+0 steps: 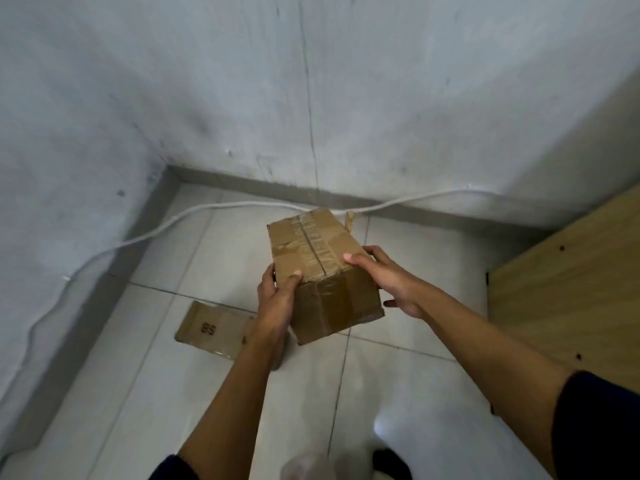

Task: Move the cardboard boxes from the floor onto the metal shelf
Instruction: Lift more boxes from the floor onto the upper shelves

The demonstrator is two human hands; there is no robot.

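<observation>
A taped brown cardboard box [320, 268] is held in the air above the tiled floor, tilted with its taped top toward me. My left hand [277, 299] grips its left near corner, thumb on the top. My right hand [388, 278] grips its right side, fingers curled over the top edge. A flat piece of cardboard [214, 329] printed with letters lies on the floor below and to the left, partly hidden by my left forearm. No metal shelf is in view.
A white cable [145, 237] runs along the foot of the grey wall in the corner. A light wooden panel [568, 282] stands at the right. White floor tiles [138, 393] spread toward me.
</observation>
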